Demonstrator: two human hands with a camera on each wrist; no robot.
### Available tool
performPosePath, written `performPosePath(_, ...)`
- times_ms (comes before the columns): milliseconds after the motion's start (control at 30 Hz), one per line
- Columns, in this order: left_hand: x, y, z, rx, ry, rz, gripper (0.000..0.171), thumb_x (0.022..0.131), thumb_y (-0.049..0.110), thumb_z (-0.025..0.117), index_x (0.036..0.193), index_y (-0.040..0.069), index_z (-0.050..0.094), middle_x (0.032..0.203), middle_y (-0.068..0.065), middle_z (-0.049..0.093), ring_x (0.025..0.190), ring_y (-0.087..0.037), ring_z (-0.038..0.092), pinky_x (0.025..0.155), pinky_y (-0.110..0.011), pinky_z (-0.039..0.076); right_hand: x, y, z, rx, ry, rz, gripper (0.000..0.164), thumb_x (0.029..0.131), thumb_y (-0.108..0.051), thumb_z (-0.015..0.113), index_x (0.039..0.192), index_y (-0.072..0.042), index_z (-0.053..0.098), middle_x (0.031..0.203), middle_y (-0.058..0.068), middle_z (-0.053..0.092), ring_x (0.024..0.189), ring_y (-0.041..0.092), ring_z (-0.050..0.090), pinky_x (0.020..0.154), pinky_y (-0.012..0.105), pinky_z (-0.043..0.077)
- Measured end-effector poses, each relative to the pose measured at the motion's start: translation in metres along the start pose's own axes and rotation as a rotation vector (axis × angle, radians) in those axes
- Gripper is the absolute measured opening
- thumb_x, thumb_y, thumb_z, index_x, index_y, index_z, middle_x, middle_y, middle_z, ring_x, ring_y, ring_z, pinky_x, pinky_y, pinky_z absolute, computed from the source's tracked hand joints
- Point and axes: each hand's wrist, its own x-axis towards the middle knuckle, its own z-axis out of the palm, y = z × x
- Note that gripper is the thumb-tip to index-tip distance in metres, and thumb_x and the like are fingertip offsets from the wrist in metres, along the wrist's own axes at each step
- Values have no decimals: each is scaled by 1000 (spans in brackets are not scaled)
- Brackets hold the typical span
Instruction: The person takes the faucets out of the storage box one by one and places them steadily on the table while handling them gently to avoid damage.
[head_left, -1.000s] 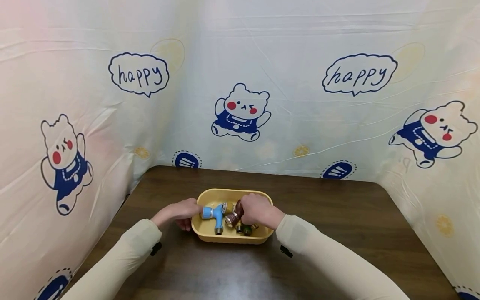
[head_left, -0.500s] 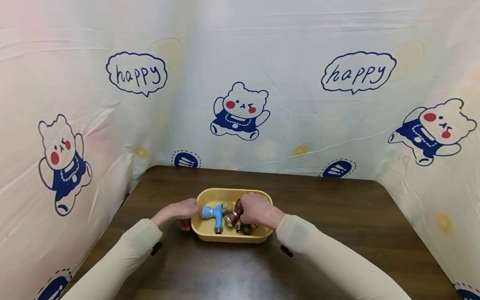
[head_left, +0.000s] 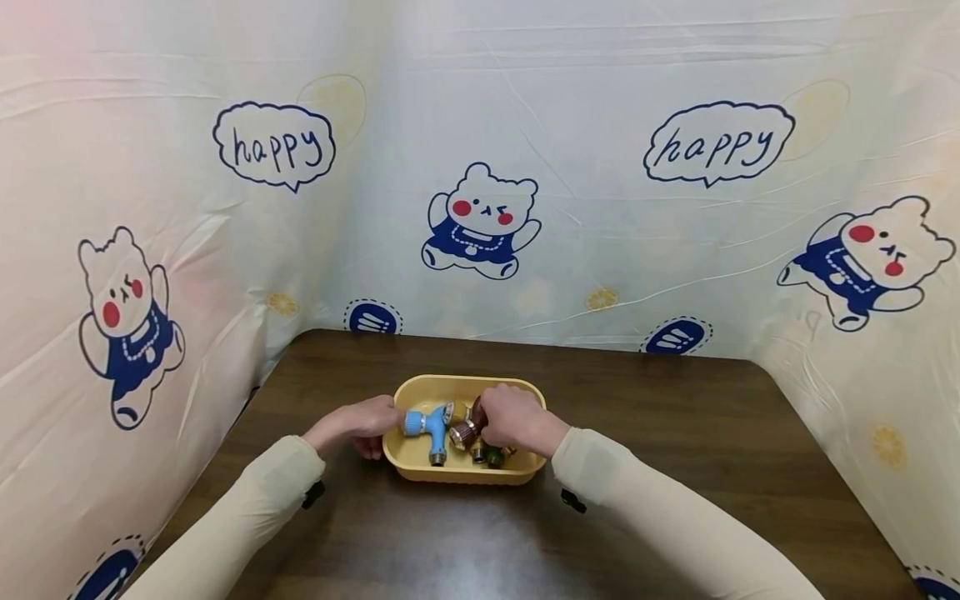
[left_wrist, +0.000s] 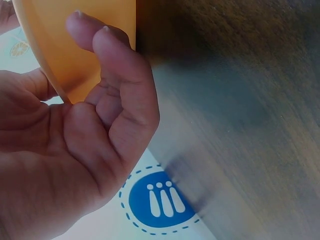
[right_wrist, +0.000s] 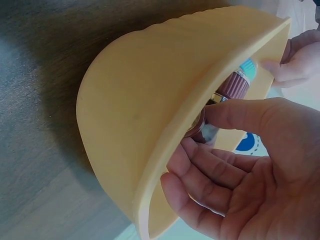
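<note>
A yellow oval basin (head_left: 450, 476) stands on the table with several plastic taps in it. My left hand (head_left: 367, 421) grips the basin's left end, thumb over the rim and fingers outside, as the left wrist view shows. Inside, beside that thumb, lies a blue tap (head_left: 437, 429) with a ribbed knob and a metal threaded end. My right hand (head_left: 513, 417) reaches into the basin's right half and pinches a brown tap (head_left: 467, 433) between thumb and fingers. A yellow tap (head_left: 460, 412) and a green one (head_left: 495, 457) lie close by, partly hidden under the brown tap and my hand.
The dark wooden table (head_left: 660, 433) reaches back to a hanging white curtain (head_left: 585, 167) printed with bears. The curtain also encloses the table on the left and right. Both forearms, in pale sleeves, come in from the front.
</note>
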Motion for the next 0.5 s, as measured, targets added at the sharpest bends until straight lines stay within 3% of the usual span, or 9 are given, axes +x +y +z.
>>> performPosePath(500, -1, 0, 0, -10, -1, 10, 31, 103, 19, 46, 90, -3, 64, 60, -8, 62, 47, -14, 56, 47, -29, 53, -2, 1, -2, 14, 7, -33, 7, 90, -11, 78, 91, -17, 79, 78, -8, 64, 67, 12, 57, 56, 27, 48)
